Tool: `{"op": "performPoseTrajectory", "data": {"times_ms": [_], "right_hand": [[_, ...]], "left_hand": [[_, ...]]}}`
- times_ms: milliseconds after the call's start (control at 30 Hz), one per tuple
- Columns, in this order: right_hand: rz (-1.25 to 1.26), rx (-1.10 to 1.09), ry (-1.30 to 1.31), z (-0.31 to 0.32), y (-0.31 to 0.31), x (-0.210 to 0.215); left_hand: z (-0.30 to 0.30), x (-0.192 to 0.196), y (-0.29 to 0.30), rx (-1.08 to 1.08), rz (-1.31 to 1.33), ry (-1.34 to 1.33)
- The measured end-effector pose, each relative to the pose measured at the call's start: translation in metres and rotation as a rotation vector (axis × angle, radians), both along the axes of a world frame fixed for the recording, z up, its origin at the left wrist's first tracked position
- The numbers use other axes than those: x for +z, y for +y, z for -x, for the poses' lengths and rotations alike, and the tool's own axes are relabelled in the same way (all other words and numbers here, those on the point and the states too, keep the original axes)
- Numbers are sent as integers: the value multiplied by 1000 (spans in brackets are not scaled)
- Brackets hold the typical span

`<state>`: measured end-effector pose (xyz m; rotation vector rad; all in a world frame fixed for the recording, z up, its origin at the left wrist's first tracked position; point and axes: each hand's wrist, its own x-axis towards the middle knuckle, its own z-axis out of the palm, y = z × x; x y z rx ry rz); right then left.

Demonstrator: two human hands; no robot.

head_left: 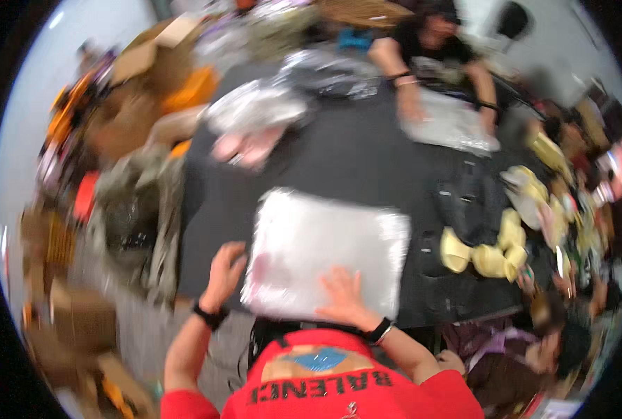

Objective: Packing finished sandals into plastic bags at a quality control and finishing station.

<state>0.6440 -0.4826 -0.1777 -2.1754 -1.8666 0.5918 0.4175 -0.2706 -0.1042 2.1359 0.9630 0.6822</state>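
Note:
A stack of clear, shiny plastic bags or sheets [321, 237] lies flat on the dark table in front of me. My right hand [341, 299] rests on its near part, fingers spread and flat. Just off its left edge is my left hand [225, 274], the fingers loosely bent and apart with nothing visible in them. Something pinkish shows through the plastic near the left edge, too blurred to name. Black bands circle both my wrists.
Across the dark table [353, 150], a person's hands [412, 105] press on another plastic sheet [447, 122]. Pink items under clear plastic [248, 143] lie far left. Yellow slippers [489, 260] sit at right. A lined sack [133, 223] and cardboard boxes [80, 318] stand left.

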Motion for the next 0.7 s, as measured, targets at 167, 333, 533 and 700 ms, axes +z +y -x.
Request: {"op": "performPoseTrajectory", "data": {"times_ms": [167,333,533,700], "right_hand": [[-75,-87,81,15,11,2],[-26,-200,53,60,36,29],[1,-305,-11,108,47,51],[53,-571,118,157,55,90]], "left_hand": [[115,4,59,405,227,-76],[225,-31,155,579,88,276],[291,-123,233,553,-126,691],[344,-198,312,650,178,727]]}}
